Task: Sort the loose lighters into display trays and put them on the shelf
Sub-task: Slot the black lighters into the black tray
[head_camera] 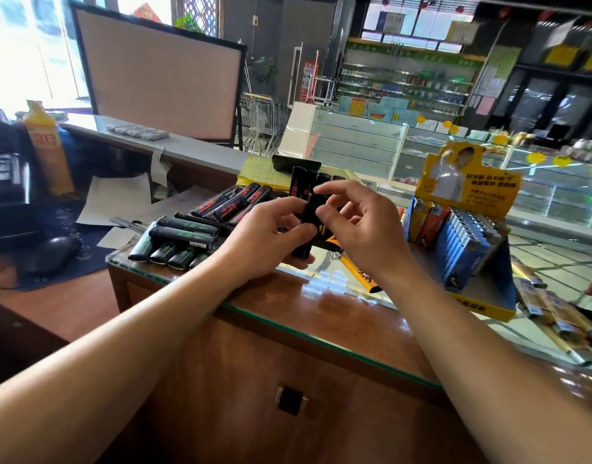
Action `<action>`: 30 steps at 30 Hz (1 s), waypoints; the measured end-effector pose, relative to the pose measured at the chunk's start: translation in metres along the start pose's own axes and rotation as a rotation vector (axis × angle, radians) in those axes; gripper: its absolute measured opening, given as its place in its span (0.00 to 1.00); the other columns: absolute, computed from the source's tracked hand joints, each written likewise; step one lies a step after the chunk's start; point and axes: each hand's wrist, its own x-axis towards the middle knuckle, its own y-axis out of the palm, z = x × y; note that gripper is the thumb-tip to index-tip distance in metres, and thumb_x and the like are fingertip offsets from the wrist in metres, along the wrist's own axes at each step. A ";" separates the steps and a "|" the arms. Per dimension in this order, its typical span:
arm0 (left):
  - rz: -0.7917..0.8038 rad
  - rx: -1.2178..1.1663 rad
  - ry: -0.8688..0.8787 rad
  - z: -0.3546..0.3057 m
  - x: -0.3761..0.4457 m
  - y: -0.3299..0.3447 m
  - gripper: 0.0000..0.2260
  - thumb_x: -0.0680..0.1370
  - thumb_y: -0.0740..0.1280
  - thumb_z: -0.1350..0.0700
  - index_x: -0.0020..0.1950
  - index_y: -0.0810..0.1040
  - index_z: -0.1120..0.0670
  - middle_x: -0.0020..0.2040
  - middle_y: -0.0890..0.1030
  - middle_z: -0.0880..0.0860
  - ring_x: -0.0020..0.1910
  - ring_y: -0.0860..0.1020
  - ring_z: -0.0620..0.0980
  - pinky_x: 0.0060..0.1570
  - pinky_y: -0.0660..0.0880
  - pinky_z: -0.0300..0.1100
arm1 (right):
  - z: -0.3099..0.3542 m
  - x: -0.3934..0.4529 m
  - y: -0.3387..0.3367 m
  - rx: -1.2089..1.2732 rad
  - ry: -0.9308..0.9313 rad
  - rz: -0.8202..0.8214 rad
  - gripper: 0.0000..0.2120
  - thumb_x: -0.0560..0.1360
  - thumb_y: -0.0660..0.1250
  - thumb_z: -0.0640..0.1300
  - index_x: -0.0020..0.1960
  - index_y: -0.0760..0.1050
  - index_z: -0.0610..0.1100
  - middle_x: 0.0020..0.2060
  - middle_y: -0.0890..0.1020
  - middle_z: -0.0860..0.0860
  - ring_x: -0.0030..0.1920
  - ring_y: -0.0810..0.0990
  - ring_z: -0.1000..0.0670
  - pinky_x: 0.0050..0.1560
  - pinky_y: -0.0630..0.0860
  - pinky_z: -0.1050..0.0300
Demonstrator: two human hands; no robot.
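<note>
A: What's furthest left on the counter [321, 306]?

B: A yellow bottle [47, 145] stands upright beyond its left end, with a dark mouse [52, 252] on a blue mat below it. On the glass top itself lies a heap of loose lighters: black ones with green print [181, 234] nearest the corner, black ones with red print [231, 204] just behind them, all lying flat and touching one another.

A: And the hands?

B: Both are raised over the middle of the counter. The left hand [271, 242] has its fingers and thumb curled round the lower part of a black lighter [309, 219], which it holds upright. The right hand [355, 226] pinches the top of that same lighter between thumb and forefinger, the other fingers loosely spread.

A: Anything behind them?

B: A few more black lighters stand upright [304, 182] just behind the held one, partly hidden by the fingers. I cannot tell what holds them.

A: Further right?

B: A yellow display tray [482, 306] with a tall printed backing card sits near the right hand. A row of blue lighters [465, 242] stands packed in it, with an orange one [430, 224] at the row's left end.
</note>
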 end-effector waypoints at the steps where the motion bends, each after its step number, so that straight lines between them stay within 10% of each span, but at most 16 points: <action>1: 0.004 0.002 -0.002 0.001 0.000 0.000 0.09 0.79 0.68 0.62 0.59 0.78 0.59 0.42 0.81 0.61 0.37 0.85 0.59 0.41 0.83 0.49 | 0.001 0.000 0.000 0.000 0.004 -0.012 0.08 0.76 0.70 0.43 0.53 0.80 0.52 0.35 0.78 0.59 0.32 0.74 0.57 0.34 0.74 0.61; 19: -0.099 -0.086 -0.006 0.001 0.001 -0.002 0.06 0.75 0.71 0.69 0.50 0.79 0.63 0.43 0.84 0.64 0.36 0.84 0.59 0.35 0.83 0.46 | 0.004 0.000 0.005 0.196 0.133 -0.122 0.11 0.74 0.72 0.38 0.49 0.81 0.54 0.38 0.85 0.52 0.34 0.82 0.51 0.41 0.83 0.45; 30: -0.167 0.149 0.149 0.005 0.001 0.002 0.09 0.74 0.74 0.62 0.53 0.81 0.55 0.42 0.85 0.51 0.38 0.85 0.49 0.43 0.83 0.48 | 0.006 0.006 -0.010 0.219 0.102 -0.266 0.11 0.73 0.72 0.35 0.48 0.78 0.50 0.41 0.84 0.51 0.41 0.84 0.53 0.44 0.81 0.56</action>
